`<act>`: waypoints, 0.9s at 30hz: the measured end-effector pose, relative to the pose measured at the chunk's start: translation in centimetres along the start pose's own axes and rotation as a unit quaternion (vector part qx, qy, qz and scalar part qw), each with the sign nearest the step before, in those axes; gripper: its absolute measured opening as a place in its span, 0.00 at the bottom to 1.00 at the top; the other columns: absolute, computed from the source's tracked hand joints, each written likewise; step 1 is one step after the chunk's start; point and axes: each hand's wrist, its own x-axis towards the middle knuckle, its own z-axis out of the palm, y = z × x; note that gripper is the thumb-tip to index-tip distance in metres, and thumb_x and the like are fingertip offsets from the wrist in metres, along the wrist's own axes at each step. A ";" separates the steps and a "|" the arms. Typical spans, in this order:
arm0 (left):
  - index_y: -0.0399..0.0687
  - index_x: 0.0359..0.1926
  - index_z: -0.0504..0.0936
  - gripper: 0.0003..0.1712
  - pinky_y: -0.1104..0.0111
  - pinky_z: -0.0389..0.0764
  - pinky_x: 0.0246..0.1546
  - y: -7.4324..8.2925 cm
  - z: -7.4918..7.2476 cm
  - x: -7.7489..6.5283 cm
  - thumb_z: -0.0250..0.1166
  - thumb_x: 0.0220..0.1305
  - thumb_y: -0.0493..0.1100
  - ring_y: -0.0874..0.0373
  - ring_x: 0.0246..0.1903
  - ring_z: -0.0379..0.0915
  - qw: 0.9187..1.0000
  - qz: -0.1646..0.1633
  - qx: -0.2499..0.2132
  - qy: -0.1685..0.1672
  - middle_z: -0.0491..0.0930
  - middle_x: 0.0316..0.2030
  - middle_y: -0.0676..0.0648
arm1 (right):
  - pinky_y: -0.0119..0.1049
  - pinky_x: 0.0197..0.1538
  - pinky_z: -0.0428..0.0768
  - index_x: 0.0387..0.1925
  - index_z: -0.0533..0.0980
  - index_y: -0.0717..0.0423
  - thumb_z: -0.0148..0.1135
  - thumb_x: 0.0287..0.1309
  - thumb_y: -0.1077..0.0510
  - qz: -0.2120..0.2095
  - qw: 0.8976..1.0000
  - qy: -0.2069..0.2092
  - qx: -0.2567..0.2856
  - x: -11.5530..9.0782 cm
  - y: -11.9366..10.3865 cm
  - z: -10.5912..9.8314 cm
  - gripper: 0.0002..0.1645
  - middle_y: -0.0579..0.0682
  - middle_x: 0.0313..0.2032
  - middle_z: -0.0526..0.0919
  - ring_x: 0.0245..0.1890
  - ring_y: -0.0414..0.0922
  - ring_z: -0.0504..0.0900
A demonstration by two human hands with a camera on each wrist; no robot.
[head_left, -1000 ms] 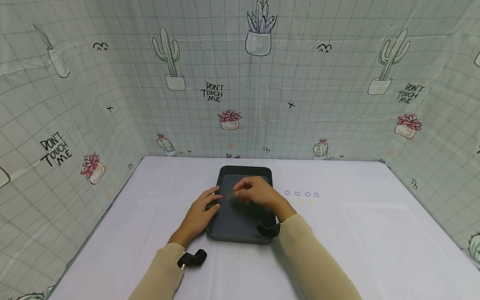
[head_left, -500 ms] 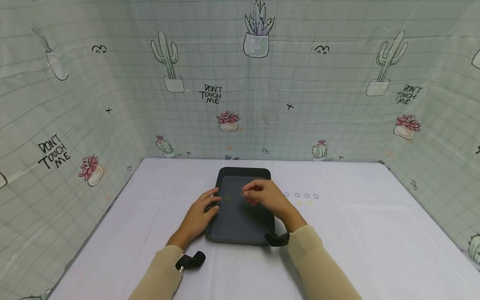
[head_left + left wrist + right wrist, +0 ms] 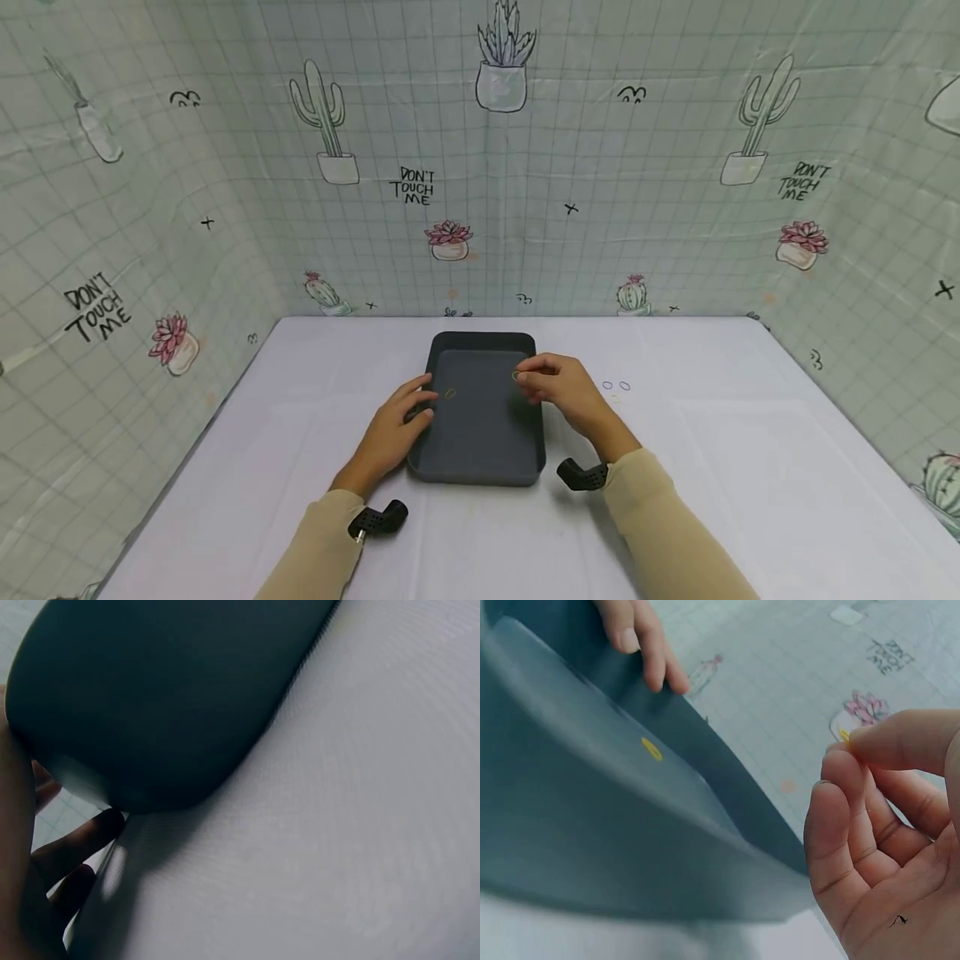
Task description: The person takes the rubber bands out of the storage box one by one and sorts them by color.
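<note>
A dark grey tray [image 3: 477,417] lies on the white table. My left hand [image 3: 392,429] rests at its left rim with fingers spread and relaxed; in the left wrist view some fingertips [image 3: 109,821] show against the outside of the wall. Over the tray's right edge, my right hand [image 3: 562,387] pinches a small yellow rubber band [image 3: 517,376] between thumb and forefinger. Most of this band is hidden by the fingers in the right wrist view. Another yellow rubber band [image 3: 450,393] lies on the tray floor near the left hand.
To the right of the tray, thin purple rubber bands [image 3: 625,386] lie on the white tabletop [image 3: 720,467], with a faint yellow one [image 3: 617,398] just in front. My right hand covers part of that area. A patterned cloth [image 3: 570,258] closes off the back and sides.
My right hand has moved right, from above the tray's middle to its right edge, carrying the pinched yellow rubber band away from the other one. The left hand stays at the rim.
</note>
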 end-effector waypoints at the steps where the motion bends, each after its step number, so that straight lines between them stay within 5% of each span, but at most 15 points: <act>1: 0.45 0.62 0.80 0.19 0.48 0.57 0.71 0.0 0.0 0.0 0.59 0.74 0.43 0.52 0.74 0.53 1.000 0.000 0.000 0.001 0.63 0.73 0.55 | 0.39 0.41 0.84 0.48 0.81 0.66 0.67 0.64 0.57 0.000 1.000 0.003 0.005 -0.1 0.1 -0.3 0.17 0.70 0.48 0.81 0.40 0.55 0.82; 13: 0.44 0.62 0.80 0.19 0.48 0.57 0.71 0.1 0.1 0.1 0.60 0.74 0.44 0.52 0.74 0.53 1.000 0.000 -0.007 -0.003 0.63 0.73 0.55 | 0.37 0.41 0.85 0.52 0.77 0.73 0.65 0.66 0.61 0.033 0.998 0.044 0.036 -1.5 0.9 -3.9 0.20 0.54 0.40 0.84 0.36 0.46 0.82; 27: 0.43 0.63 0.79 0.20 0.47 0.57 0.71 0.0 -0.1 0.0 0.59 0.74 0.43 0.51 0.74 0.52 1.000 -0.003 -0.006 -0.007 0.62 0.73 0.54 | 0.34 0.44 0.83 0.58 0.73 0.74 0.62 0.69 0.58 0.084 0.988 0.115 -0.055 -3.7 2.4 -10.2 0.25 0.52 0.43 0.84 0.41 0.44 0.83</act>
